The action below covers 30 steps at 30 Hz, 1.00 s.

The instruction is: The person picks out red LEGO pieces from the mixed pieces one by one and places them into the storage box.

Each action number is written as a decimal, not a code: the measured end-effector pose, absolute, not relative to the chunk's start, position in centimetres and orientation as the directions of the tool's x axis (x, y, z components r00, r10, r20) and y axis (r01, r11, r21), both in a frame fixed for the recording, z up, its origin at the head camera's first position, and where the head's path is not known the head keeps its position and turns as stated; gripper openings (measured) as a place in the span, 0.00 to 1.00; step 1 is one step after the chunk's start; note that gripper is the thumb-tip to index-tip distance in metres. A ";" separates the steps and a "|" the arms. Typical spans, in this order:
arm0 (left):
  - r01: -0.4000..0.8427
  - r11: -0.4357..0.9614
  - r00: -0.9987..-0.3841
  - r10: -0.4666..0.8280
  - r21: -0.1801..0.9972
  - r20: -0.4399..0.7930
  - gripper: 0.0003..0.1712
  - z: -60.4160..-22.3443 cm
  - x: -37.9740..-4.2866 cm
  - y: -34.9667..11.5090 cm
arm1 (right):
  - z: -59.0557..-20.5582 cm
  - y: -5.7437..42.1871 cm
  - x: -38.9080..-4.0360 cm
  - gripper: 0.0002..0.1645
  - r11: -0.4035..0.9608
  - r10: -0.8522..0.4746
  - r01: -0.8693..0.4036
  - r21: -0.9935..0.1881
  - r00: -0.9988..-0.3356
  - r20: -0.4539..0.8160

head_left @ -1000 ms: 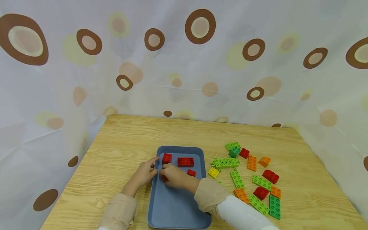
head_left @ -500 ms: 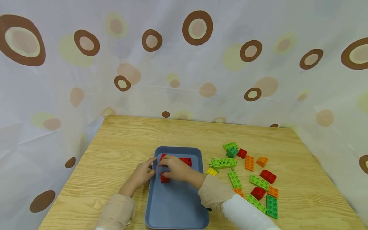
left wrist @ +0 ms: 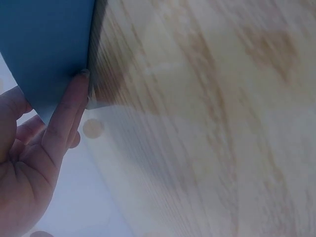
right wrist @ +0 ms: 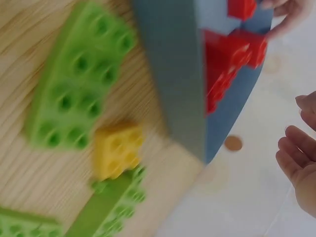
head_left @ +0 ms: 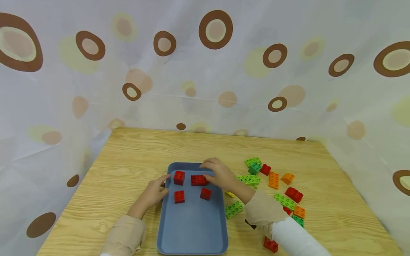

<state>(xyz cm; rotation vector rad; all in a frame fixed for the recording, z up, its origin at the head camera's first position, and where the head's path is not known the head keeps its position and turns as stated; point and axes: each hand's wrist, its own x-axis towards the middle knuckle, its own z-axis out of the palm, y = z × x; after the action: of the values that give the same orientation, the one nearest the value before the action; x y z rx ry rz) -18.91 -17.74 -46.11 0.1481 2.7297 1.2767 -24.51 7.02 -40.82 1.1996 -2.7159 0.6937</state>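
Observation:
My left hand point(head_left: 151, 195) grips the left rim of a blue-grey tray point(head_left: 192, 227); in the left wrist view its fingers point(left wrist: 65, 111) lie along the outer wall. My right hand point(head_left: 221, 176) is over the tray's upper right corner, fingers loosely bent and holding nothing; the right wrist view also shows it apart from any brick. Several red toy bricks lie in the tray: one at the upper left point(head_left: 179, 177), a longer brick point(head_left: 199, 180) partly behind the right fingertips, a lower left brick point(head_left: 179, 196) and a small brick point(head_left: 205, 193) to its right.
Right of the tray lie several loose bricks: a green brick point(head_left: 234, 209), a yellow brick point(right wrist: 118, 150), an orange brick point(head_left: 273, 180) and a red curved brick point(head_left: 293, 195). The right sleeve point(head_left: 269, 211) covers some. A spotted white curtain point(head_left: 192, 71) stands behind the wooden table point(head_left: 137, 153).
My right hand has moved from the tray's left side to its upper right corner, leaving the red bricks uncovered. The left hand stays at the rim. The whole view has shifted slightly.

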 end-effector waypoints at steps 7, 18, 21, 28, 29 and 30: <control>0.023 0.635 -0.986 0.142 0.772 -0.088 0.29 -46.0 -18.9 -17.3 | -42.2 11.1 -25.7 0.16 0.617 -0.583 -0.676 -0.402 -0.736 0.344; 0.011 0.638 -0.988 0.126 0.770 -0.090 0.31 -46.1 -19.3 -17.0 | -42.8 17.8 -27.3 0.17 0.759 -0.319 -0.428 -0.491 -0.901 0.292; 0.024 0.639 -0.988 0.134 0.769 -0.080 0.31 -46.0 -19.2 -17.1 | -43.1 19.7 -27.8 0.18 0.771 -0.262 -0.388 -0.505 -0.916 0.303; 0.032 0.660 -0.989 0.131 0.751 -0.073 0.30 -46.2 -19.1 -17.2 | -44.4 23.8 -28.7 0.19 0.826 -0.188 -0.265 -0.498 -0.962 0.199; 0.032 0.663 -0.989 0.131 0.748 -0.074 0.30 -46.2 -19.1 -17.2 | -44.6 24.1 -28.8 0.20 0.834 -0.182 -0.248 -0.493 -0.967 0.178; 0.029 0.663 -0.988 0.130 0.748 -0.077 0.30 -46.2 -19.1 -17.2 | -44.8 24.5 -28.8 0.20 0.842 -0.180 -0.235 -0.486 -0.971 0.158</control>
<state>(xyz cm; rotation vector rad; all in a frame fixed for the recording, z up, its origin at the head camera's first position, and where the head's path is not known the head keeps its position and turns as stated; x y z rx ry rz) -19.13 -17.19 -46.20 0.1322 2.7504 1.2336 -28.79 24.46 -44.84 0.3286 -2.9123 0.7887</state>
